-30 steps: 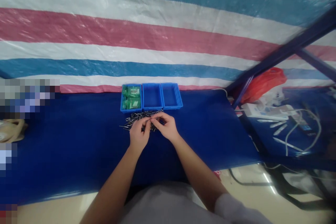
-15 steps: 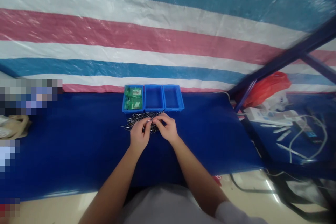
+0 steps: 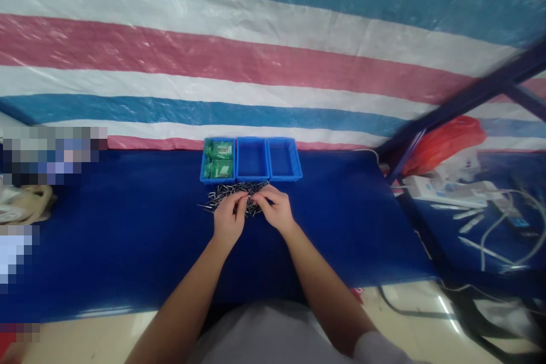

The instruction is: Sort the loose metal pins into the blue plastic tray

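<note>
My left hand point(image 3: 229, 217) is closed in a pinch over a pile of thin, screw-like metal pieces point(image 3: 219, 191), dark and silver. Close beside it, my right hand point(image 3: 275, 207) also pinches thumb against fingers. Between the two sets of fingertips, a small metal piece barely shows; its exact kind is too small to make out. The hands partly cover the pile. Just behind it stand three blue bins in a row: the left bin point(image 3: 202, 168) holds green packets point(image 3: 220, 168), while the middle bin point(image 3: 252, 177) and right bin point(image 3: 285, 178) show bare bottoms.
A dark blue table point(image 3: 136, 227) lies under everything, with a striped tarp point(image 3: 256, 62) behind it. On the right, beyond a metal frame post point(image 3: 407, 153), are a red plastic bag point(image 3: 447, 145), cables and white sticks. A tan basket point(image 3: 36, 205) sits at the far left.
The scene has shifted slightly rightward in view. My right fingertips have drawn slightly away from the left ones, and less of the silver piece shows between them.
</note>
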{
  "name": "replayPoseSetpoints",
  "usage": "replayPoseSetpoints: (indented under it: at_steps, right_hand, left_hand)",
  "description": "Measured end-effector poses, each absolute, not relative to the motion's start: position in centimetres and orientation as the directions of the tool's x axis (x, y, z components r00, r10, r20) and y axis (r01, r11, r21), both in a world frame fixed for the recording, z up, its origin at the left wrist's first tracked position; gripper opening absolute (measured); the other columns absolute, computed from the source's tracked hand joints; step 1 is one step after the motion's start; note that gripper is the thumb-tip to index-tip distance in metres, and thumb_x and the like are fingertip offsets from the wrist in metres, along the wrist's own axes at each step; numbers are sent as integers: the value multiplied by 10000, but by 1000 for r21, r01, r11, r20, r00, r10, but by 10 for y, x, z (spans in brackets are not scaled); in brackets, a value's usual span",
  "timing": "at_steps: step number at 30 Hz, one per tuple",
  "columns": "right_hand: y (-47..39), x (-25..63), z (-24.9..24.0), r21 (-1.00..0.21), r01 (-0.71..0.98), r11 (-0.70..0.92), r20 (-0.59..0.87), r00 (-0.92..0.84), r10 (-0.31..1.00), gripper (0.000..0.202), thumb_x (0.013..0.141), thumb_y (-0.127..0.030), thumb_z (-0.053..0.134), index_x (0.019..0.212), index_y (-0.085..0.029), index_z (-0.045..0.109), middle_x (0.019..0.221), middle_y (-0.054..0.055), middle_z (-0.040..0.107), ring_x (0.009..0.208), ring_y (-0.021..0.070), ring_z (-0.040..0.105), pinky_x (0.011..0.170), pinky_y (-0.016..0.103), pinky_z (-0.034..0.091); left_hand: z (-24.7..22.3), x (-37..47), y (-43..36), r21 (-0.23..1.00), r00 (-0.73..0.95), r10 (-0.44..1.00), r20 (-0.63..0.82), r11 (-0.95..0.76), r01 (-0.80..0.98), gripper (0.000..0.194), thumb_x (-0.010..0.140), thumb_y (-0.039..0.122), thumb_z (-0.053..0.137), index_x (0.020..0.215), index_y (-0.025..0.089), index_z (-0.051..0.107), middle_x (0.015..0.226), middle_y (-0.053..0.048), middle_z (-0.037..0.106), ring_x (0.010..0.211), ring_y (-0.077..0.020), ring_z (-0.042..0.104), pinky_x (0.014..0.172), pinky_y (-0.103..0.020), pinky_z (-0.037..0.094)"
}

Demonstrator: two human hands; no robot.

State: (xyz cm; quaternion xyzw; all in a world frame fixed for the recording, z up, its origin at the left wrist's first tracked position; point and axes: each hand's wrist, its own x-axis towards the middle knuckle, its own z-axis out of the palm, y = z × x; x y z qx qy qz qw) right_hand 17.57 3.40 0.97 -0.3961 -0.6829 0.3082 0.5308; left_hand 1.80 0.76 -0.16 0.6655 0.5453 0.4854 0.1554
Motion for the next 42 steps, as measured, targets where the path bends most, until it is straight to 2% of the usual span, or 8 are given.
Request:
replayPoseSetpoints:
  at_steps: [4, 7, 10, 13, 19, 30, 37, 42]
  right_hand:
    - [34, 175, 10, -840, 232, 491, 477, -120, 871, 177, 916, -253, 638, 770, -214, 728, 686, 19, 688, 683, 159, 618, 703, 323, 521]
    - [33, 173, 11, -830, 241, 503, 492, -107, 864, 93, 878, -278, 696, 816, -224, 740, 736, 25, 714, 698, 163, 633, 702, 324, 530]
    - [33, 171, 13, -807, 258, 532, 525, -100, 845, 61, 847, -276, 737, 892, -236, 747, 816, 37, 742, 751, 178, 657, 737, 342, 541]
    - [32, 170, 16, -786, 278, 552, 546, -105, 831, 58, 864, -255, 717, 915, -244, 745, 857, 43, 754, 793, 187, 674, 780, 362, 544]
    - [30, 170, 19, -787, 270, 555, 531, -164, 832, 77, 912, -227, 652, 914, -234, 729, 851, 39, 736, 801, 176, 658, 790, 349, 536]
    - [33, 173, 16, -799, 274, 535, 503, -183, 845, 165, 938, -303, 615, 841, -221, 720, 756, 29, 696, 725, 163, 616, 723, 314, 516]
    - [31, 171, 15, -807, 299, 509, 470, -196, 861, 229, 953, -323, 583, 791, -211, 698, 714, 22, 662, 693, 153, 604, 696, 300, 506]
    - [29, 169, 16, -828, 295, 478, 439, -191, 878, 118, 901, -326, 662, 935, -230, 722, 817, 38, 700, 716, 160, 621, 703, 309, 530]
  left_hand:
    - [-1, 17, 7, 758, -62, 890, 452, -347, 552, 176, 942, 284, 538, 1039, 194, 653, 840, -21, 717, 742, -118, 677, 730, -239, 523]
    - [-1, 18, 7, 804, -103, 906, 410, -306, 510, 182, 944, 301, 533, 1039, 193, 644, 809, -8, 706, 674, -101, 657, 682, -221, 511]
    - [1, 19, 7, 830, -131, 916, 380, -275, 486, 189, 944, 314, 533, 1044, 194, 641, 770, 7, 694, 620, -88, 635, 652, -209, 500]
    - [2, 19, 7, 824, -136, 914, 381, -269, 499, 197, 941, 329, 536, 1026, 189, 647, 769, 2, 696, 651, -98, 649, 666, -214, 500]
    - [3, 17, 4, 817, -133, 915, 381, -266, 512, 213, 943, 344, 531, 1020, 196, 662, 774, -4, 704, 691, -110, 669, 693, -224, 512]
    - [1, 18, 3, 836, -94, 919, 383, -302, 458, 223, 930, 319, 558, 1110, 226, 651, 802, 14, 709, 631, -88, 653, 677, -217, 522]
    - [3, 18, 4, 814, -101, 918, 383, -283, 508, 196, 936, 341, 540, 999, 200, 661, 785, 4, 706, 662, -100, 665, 669, -208, 501]
    - [6, 17, 4, 794, -131, 912, 390, -260, 549, 226, 943, 369, 516, 935, 192, 657, 696, 13, 680, 631, -107, 647, 653, -211, 487]
